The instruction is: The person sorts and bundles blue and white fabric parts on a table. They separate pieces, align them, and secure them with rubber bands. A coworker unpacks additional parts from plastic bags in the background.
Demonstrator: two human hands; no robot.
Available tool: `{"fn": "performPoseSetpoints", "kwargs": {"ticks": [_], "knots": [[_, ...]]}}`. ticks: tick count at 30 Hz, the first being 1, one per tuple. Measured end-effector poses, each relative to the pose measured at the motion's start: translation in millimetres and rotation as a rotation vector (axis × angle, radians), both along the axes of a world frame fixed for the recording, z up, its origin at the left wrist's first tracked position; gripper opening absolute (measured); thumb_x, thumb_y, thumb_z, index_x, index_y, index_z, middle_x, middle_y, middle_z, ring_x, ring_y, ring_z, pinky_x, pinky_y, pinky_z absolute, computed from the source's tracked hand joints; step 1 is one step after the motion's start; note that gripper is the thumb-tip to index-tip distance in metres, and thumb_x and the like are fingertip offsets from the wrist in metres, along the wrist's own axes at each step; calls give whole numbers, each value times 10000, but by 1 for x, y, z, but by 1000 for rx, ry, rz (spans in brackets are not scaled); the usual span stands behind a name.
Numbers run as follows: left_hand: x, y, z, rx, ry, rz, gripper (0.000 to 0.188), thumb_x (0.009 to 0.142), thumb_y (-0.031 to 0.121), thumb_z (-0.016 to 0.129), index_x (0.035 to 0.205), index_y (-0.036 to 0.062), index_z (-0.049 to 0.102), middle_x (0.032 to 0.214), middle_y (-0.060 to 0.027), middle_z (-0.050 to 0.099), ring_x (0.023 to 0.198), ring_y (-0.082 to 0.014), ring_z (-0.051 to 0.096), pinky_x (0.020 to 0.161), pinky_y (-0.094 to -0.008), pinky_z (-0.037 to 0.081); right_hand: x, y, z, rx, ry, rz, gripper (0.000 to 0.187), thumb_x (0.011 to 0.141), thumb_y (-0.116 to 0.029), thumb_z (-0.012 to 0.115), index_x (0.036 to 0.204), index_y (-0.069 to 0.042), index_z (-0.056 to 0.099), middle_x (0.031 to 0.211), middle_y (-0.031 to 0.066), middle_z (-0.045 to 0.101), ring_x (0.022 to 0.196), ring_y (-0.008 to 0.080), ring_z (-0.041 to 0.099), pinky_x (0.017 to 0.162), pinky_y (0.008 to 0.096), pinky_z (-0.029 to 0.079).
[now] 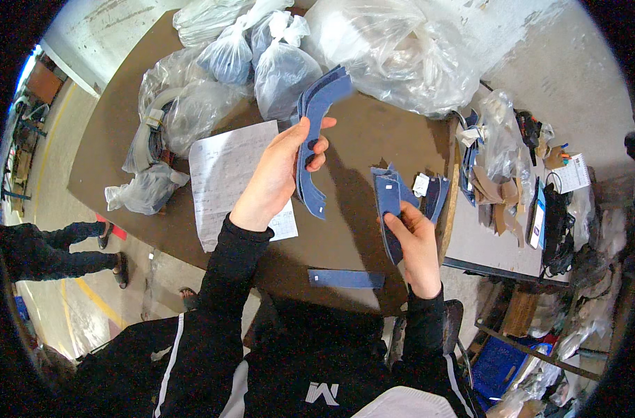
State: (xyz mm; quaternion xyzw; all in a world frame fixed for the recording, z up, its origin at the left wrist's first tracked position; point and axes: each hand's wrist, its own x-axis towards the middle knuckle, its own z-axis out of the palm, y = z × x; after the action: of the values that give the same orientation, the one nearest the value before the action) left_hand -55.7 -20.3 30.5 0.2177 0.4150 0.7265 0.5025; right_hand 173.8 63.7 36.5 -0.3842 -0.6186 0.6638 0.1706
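My left hand (279, 171) is closed around a stack of curved blue denim pieces (314, 132), raised above the table with its upper end bent to the right. A small white sticker shows at the stack's lower tip. On the right, my right hand (416, 247) grips another bundle of blue denim pieces (387, 202), thumb on top, also marked with a small white sticker. One straight denim strip (346, 279) lies flat near the table's front edge. Behind my right hand rests a further dark denim bundle (437, 195) beside a white tag (421, 184).
Handwritten paper sheets (220, 174) lie left on the brown table (122, 139). Knotted clear bags (286, 73) and a big plastic bag (408, 63) line the back. A side table (484, 237) holds scraps and a phone-like item. Another person's legs (66, 251) stand far left.
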Motion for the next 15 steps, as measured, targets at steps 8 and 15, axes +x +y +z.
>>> {"fn": "performPoseSetpoints", "kwargs": {"ticks": [8, 15], "knots": [[-9, -8, -4, 11, -19, 98, 485, 1007, 386, 438, 1259, -19, 523, 789, 21, 453, 686, -91, 416, 622, -222, 337, 16, -35, 0, 508, -177, 548, 295, 856, -38, 603, 1144, 27, 610, 912, 123, 651, 850, 237, 629, 766, 350, 496], [-6, -3, -7, 27, 17, 52, 469, 1014, 370, 426, 1248, -24, 525, 790, 22, 457, 697, -84, 410, 631, -219, 341, 43, -75, -22, 858, -292, 548, 278, 762, 2, 650, 1039, -19, 640, 1051, 139, 556, 933, 333, 577, 809, 408, 488]]}}
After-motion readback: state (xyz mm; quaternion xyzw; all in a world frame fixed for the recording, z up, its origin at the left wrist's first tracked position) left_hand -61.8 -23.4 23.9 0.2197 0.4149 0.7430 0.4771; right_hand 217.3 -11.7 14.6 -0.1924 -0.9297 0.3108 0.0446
